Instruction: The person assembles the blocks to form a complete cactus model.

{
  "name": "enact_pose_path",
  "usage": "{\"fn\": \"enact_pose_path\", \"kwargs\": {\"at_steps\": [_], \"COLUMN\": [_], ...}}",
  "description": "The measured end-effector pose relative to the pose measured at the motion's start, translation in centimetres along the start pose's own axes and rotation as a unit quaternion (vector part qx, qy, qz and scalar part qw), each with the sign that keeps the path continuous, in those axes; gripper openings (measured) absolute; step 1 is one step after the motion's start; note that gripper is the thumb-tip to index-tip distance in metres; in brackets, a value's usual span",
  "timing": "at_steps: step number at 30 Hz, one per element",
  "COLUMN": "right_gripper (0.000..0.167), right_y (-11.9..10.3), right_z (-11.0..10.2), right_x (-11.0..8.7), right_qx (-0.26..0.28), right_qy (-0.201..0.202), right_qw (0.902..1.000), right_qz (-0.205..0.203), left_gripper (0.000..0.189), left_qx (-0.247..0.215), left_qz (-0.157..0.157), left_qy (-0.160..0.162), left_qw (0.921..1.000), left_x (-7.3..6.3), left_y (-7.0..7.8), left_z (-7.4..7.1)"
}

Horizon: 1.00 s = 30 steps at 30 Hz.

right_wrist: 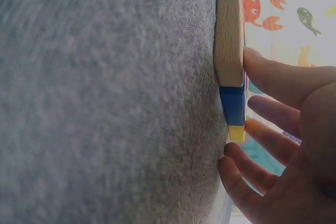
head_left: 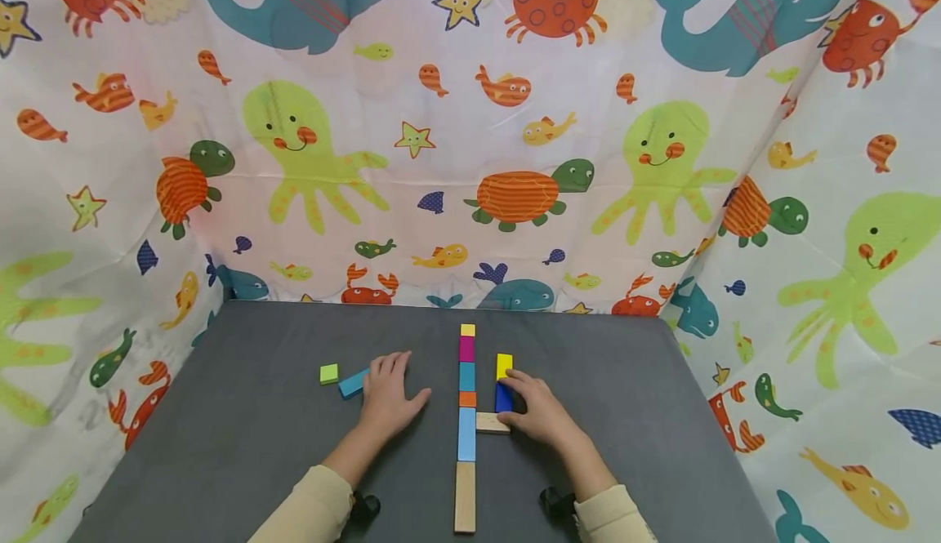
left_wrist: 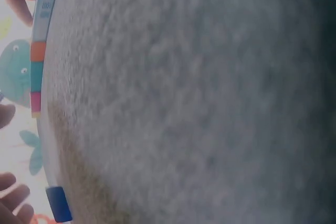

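In the head view, a straight row of blocks runs away from the person: a long wooden block (head_left: 465, 497), then light blue (head_left: 466, 434), orange (head_left: 467, 399), teal (head_left: 466, 376), magenta (head_left: 466, 349) and pale yellow (head_left: 467, 330). A shorter wooden block (head_left: 491, 422) juts rightward from the row. Beyond its outer end lie a dark blue block (head_left: 503, 398) and a yellow block (head_left: 504, 362). My right hand (head_left: 541, 408) rests its thumb at the wooden block's end, fingertips by the yellow one. Relaxed and spread, my left hand (head_left: 387, 400) partly covers a blue block (head_left: 354, 384).
A small green cube (head_left: 328, 374) lies left of the blue block. All the blocks are on a dark grey tabletop (head_left: 588, 347), walled at the back and sides by a sea-animal print curtain (head_left: 441, 257). Dark straps (head_left: 365, 506) circle the wrists.
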State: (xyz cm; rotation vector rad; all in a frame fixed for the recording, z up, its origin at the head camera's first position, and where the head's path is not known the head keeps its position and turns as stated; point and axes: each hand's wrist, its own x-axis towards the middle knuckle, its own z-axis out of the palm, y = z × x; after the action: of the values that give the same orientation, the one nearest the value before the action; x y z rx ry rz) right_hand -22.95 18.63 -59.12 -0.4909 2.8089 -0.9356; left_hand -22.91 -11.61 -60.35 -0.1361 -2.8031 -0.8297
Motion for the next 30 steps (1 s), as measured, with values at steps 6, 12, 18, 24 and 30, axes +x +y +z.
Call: {"fn": "enact_pose_path", "kwargs": {"at_steps": [6, 12, 18, 24, 30], "right_gripper": [0.064, 0.064, 0.064, 0.063, 0.063], "right_y": [0.0, 0.1, 0.0, -0.1, -0.3], "right_z": [-0.1, -0.1, 0.0, 0.0, -0.1], "right_x": [0.1, 0.1, 0.0, 0.0, -0.1], "right_qx": [-0.004, -0.004, -0.005, -0.006, -0.005], "right_qy": [-0.004, -0.004, -0.003, -0.001, -0.001], "right_qw": [1.0, 1.0, 1.0, 1.0, 1.0], "right_qz": [0.001, 0.002, 0.003, 0.003, 0.007], "left_gripper": [0.076, 0.072, 0.07, 0.064, 0.055], "left_qx": [0.005, 0.044, 0.069, 0.094, 0.098], "left_qz": [-0.048, -0.092, -0.116, -0.113, -0.1], "left_qy": [0.006, 0.003, -0.007, -0.018, -0.01], "left_qw": [0.9988, 0.9948, 0.9909, 0.989, 0.9901], "left_x": [0.5, 1.4, 1.9, 2.0, 1.9], "left_y": [-0.6, -1.4, -2.2, -2.3, -2.0], "left_z": [-0.5, -0.6, -0.3, -0.6, -0.8]}}
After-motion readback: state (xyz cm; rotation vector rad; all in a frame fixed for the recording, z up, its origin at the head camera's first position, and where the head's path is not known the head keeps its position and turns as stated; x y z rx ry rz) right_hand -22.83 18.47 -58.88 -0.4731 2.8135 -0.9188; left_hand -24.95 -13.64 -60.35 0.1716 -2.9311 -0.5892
